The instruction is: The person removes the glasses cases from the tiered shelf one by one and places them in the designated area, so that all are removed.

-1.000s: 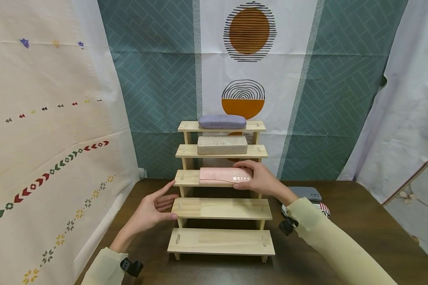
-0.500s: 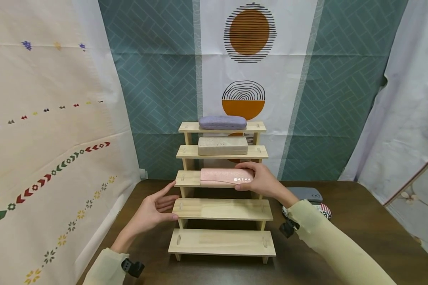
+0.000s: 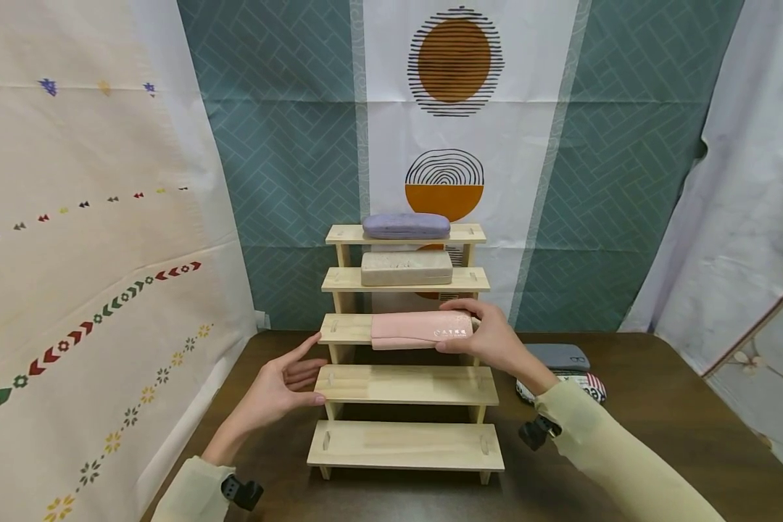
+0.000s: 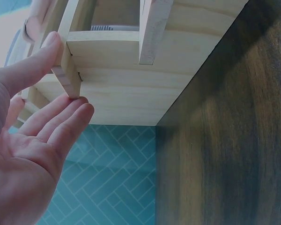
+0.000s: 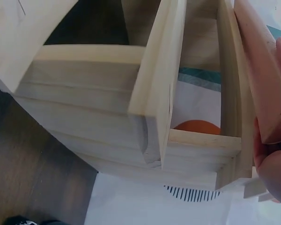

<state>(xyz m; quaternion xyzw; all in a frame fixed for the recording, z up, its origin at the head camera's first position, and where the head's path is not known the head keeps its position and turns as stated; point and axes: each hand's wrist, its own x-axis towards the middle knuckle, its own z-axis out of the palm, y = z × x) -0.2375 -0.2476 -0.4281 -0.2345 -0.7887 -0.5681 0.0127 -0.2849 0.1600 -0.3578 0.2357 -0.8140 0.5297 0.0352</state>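
On the third step of the wooden rack (image 3: 346, 328), counting from the top, I see a pink case (image 3: 417, 330) lying lengthwise. My right hand (image 3: 489, 337) pinches its right end, thumb below and fingers curled over the top, so most of the case stretches left of the grip. My left hand (image 3: 277, 384) is spread, fingertips touching the left end of the step below. Two other cases sit on the higher steps.

Bright even light, sharp, edges warped
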